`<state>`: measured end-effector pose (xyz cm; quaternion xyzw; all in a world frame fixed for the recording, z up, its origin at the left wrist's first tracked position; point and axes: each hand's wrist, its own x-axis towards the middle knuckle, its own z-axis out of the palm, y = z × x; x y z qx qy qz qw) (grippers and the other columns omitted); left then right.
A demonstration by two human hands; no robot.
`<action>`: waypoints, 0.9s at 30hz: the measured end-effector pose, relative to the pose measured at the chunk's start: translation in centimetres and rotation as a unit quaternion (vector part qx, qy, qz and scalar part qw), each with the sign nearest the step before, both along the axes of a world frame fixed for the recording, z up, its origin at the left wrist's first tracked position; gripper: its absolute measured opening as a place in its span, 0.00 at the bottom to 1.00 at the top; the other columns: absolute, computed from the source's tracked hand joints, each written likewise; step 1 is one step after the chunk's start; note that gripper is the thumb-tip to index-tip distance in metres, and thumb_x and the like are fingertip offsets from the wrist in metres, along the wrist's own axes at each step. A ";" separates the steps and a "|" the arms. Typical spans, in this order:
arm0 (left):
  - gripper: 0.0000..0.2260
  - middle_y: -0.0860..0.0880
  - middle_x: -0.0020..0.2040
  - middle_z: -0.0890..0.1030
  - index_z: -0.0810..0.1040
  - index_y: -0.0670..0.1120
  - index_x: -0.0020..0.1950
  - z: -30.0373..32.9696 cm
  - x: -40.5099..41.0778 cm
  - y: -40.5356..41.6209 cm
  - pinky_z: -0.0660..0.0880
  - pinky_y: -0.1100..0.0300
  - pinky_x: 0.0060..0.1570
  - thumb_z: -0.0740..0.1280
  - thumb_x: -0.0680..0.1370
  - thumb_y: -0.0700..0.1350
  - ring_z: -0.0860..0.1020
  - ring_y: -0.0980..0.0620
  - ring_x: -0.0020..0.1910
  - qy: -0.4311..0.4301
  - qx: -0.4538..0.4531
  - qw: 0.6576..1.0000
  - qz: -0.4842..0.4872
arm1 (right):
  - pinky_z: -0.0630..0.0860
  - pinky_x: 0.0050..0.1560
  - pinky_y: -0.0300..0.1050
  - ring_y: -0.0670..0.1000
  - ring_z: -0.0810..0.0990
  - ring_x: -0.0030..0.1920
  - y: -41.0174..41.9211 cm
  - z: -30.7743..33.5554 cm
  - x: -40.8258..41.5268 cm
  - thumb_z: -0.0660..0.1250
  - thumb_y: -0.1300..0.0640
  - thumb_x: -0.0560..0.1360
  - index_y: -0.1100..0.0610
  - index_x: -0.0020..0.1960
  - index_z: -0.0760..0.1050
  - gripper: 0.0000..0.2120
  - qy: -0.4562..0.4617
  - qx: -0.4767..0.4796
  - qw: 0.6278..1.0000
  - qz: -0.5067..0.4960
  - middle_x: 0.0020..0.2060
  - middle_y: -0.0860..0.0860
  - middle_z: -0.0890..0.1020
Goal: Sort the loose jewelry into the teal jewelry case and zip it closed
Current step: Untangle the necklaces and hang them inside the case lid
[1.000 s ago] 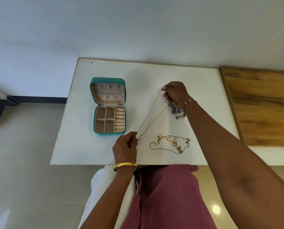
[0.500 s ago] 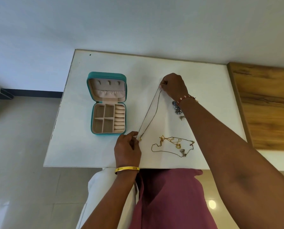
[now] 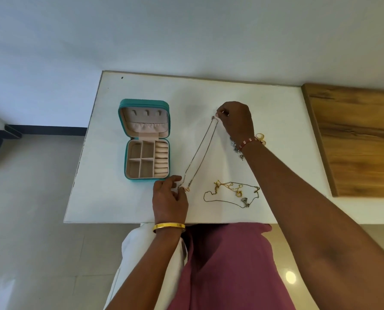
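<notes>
From the head view the sorting looks barely begun: the teal jewelry case (image 3: 146, 139) lies unzipped and open on the white table (image 3: 276, 104), lid back, and its lower compartments and ring rolls show nothing in them, nor do the hooks in the lid; one thin chain necklace (image 3: 200, 156) is stretched in a doubled line between both hands, just right of the case and not yet in it; a tangle of gold chains (image 3: 232, 193) lies near the table's front edge, and a cluster of silvery pieces (image 3: 235, 146) with a gold piece (image 3: 260, 137) sits partly hidden behind the right wrist; so by my reading every piece has yet to go in, and the zipping waits after that; the right hand (image 3: 237, 121) reaches forward with the arm long across the table, fingers curled and pinching the far end of the necklace; the left hand (image 3: 169, 200), back up at the front edge beside the case's near corner, pinches the clasp end between thumb and fingertips, a gold bangle (image 3: 168, 226) on its wrist.
</notes>
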<state>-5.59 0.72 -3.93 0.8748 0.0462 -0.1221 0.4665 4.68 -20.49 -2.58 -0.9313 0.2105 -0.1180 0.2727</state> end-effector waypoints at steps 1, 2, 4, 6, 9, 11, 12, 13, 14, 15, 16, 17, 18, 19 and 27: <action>0.11 0.45 0.52 0.74 0.77 0.44 0.56 0.2 -0.1 0.0 0.70 0.67 0.49 0.65 0.74 0.37 0.70 0.59 0.36 -0.002 -0.005 1.000 -0.002 | 0.72 0.45 0.41 0.55 0.80 0.45 0.3 0.2 -0.8 0.65 0.64 0.72 0.64 0.43 0.80 0.06 -0.021 0.014 1.000 -0.003 0.42 0.57 0.84; 0.11 0.46 0.50 0.74 0.77 0.44 0.55 0.3 -0.2 0.0 0.70 0.66 0.48 0.65 0.74 0.37 0.71 0.58 0.37 -0.004 -0.010 1.000 -0.005 | 0.72 0.45 0.40 0.54 0.80 0.43 0.6 0.4 -1.7 0.66 0.64 0.72 0.64 0.43 0.80 0.05 -0.043 0.028 0.999 -0.007 0.41 0.57 0.84; 0.09 0.48 0.46 0.74 0.78 0.45 0.54 0.7 -0.7 -0.1 0.72 0.66 0.46 0.64 0.75 0.37 0.72 0.57 0.37 -0.010 -0.019 1.000 -0.021 | 0.72 0.43 0.37 0.51 0.80 0.41 1.4 0.8 -4.1 0.67 0.64 0.72 0.64 0.42 0.81 0.05 -0.074 0.062 0.995 -0.024 0.39 0.57 0.84; 0.09 0.50 0.44 0.74 0.78 0.45 0.53 1.1 -1.3 -0.3 0.69 0.72 0.41 0.63 0.75 0.37 0.72 0.59 0.36 -0.009 -0.028 0.999 -0.038 | 0.72 0.42 0.32 0.50 0.79 0.40 2.4 1.1 -6.8 0.67 0.64 0.72 0.64 0.43 0.81 0.04 -0.076 0.107 0.990 -0.046 0.39 0.56 0.83; 0.09 0.50 0.44 0.76 0.78 0.46 0.52 1.5 -2.4 -0.5 0.69 0.68 0.44 0.63 0.76 0.38 0.73 0.58 0.38 0.006 -0.046 0.998 -0.042 | 0.68 0.40 0.24 0.49 0.78 0.41 3.6 1.1 -10.8 0.68 0.63 0.72 0.63 0.44 0.81 0.04 -0.070 0.160 0.980 -0.094 0.40 0.55 0.83; 0.09 0.50 0.45 0.77 0.79 0.46 0.52 1.6 -3.3 -0.5 0.69 0.66 0.46 0.63 0.76 0.37 0.74 0.55 0.41 0.018 -0.055 0.998 -0.041 | 0.69 0.41 0.26 0.49 0.79 0.41 4.2 0.9 -13.3 0.68 0.63 0.72 0.61 0.43 0.81 0.03 -0.072 0.190 0.971 -0.129 0.40 0.54 0.83; 0.09 0.49 0.45 0.77 0.79 0.46 0.51 1.5 -3.7 -0.5 0.69 0.66 0.46 0.63 0.75 0.37 0.74 0.55 0.41 0.021 -0.058 0.997 -0.042 | 0.72 0.41 0.29 0.49 0.79 0.40 4.6 0.8 -14.4 0.68 0.63 0.72 0.60 0.43 0.81 0.03 -0.067 0.206 0.966 -0.139 0.40 0.54 0.83; 0.09 0.49 0.44 0.78 0.79 0.47 0.51 1.5 -4.0 -0.5 0.69 0.66 0.46 0.63 0.75 0.37 0.74 0.55 0.41 0.023 -0.062 0.997 -0.043 | 0.74 0.42 0.34 0.49 0.79 0.40 5.0 0.7 -15.5 0.68 0.63 0.72 0.59 0.43 0.81 0.03 -0.055 0.220 0.963 -0.144 0.40 0.54 0.83; 0.09 0.48 0.44 0.78 0.79 0.47 0.50 1.5 -4.1 -0.6 0.69 0.66 0.47 0.63 0.75 0.37 0.74 0.55 0.41 0.026 -0.068 0.996 -0.043 | 0.75 0.43 0.38 0.49 0.79 0.40 5.5 0.5 -16.3 0.68 0.63 0.72 0.58 0.43 0.81 0.03 -0.039 0.223 0.964 -0.141 0.41 0.55 0.83; 0.09 0.47 0.44 0.79 0.79 0.47 0.50 1.5 -4.2 -0.7 0.69 0.66 0.47 0.63 0.75 0.37 0.75 0.54 0.41 0.028 -0.073 0.996 -0.043 | 0.75 0.44 0.40 0.49 0.79 0.40 5.9 0.3 -17.1 0.68 0.63 0.72 0.59 0.44 0.81 0.04 -0.019 0.211 0.969 -0.129 0.41 0.55 0.83; 0.09 0.47 0.44 0.79 0.79 0.46 0.50 1.5 -4.3 -0.8 0.70 0.65 0.47 0.63 0.75 0.37 0.75 0.53 0.41 0.029 -0.075 0.996 -0.044 | 0.73 0.46 0.38 0.50 0.79 0.41 6.3 0.1 -17.6 0.68 0.63 0.72 0.60 0.45 0.81 0.04 0.004 0.186 0.976 -0.111 0.42 0.56 0.83; 0.09 0.48 0.43 0.79 0.79 0.46 0.50 1.5 -4.3 -1.0 0.70 0.65 0.47 0.63 0.75 0.37 0.75 0.53 0.41 0.028 -0.073 0.996 -0.047 | 0.70 0.46 0.36 0.51 0.78 0.43 6.8 -0.2 -18.1 0.68 0.63 0.72 0.61 0.47 0.81 0.05 0.031 0.158 0.983 -0.092 0.45 0.56 0.82; 0.09 0.48 0.43 0.78 0.79 0.46 0.50 1.5 -4.4 -1.1 0.70 0.65 0.47 0.63 0.75 0.37 0.75 0.54 0.41 0.024 -0.068 0.996 -0.052 | 0.68 0.46 0.35 0.52 0.77 0.46 7.2 -0.5 -18.4 0.67 0.63 0.73 0.61 0.51 0.80 0.08 0.061 0.130 0.987 -0.072 0.47 0.56 0.81; 0.09 0.49 0.43 0.78 0.79 0.45 0.51 1.5 -4.4 -1.2 0.69 0.65 0.47 0.63 0.75 0.37 0.74 0.54 0.41 0.020 -0.062 0.996 -0.059 | 0.68 0.48 0.36 0.53 0.76 0.49 7.6 -0.8 -18.7 0.65 0.63 0.74 0.61 0.55 0.78 0.11 0.091 0.098 0.990 -0.050 0.51 0.57 0.79; 0.09 0.50 0.42 0.77 0.79 0.44 0.52 1.0 -4.3 -1.2 0.70 0.64 0.49 0.63 0.75 0.37 0.74 0.54 0.41 0.005 -0.032 0.996 -0.079 | 0.65 0.40 0.45 0.57 0.73 0.52 8.6 -0.9 -19.4 0.59 0.65 0.74 0.61 0.52 0.77 0.11 0.188 -0.115 0.972 0.082 0.50 0.57 0.75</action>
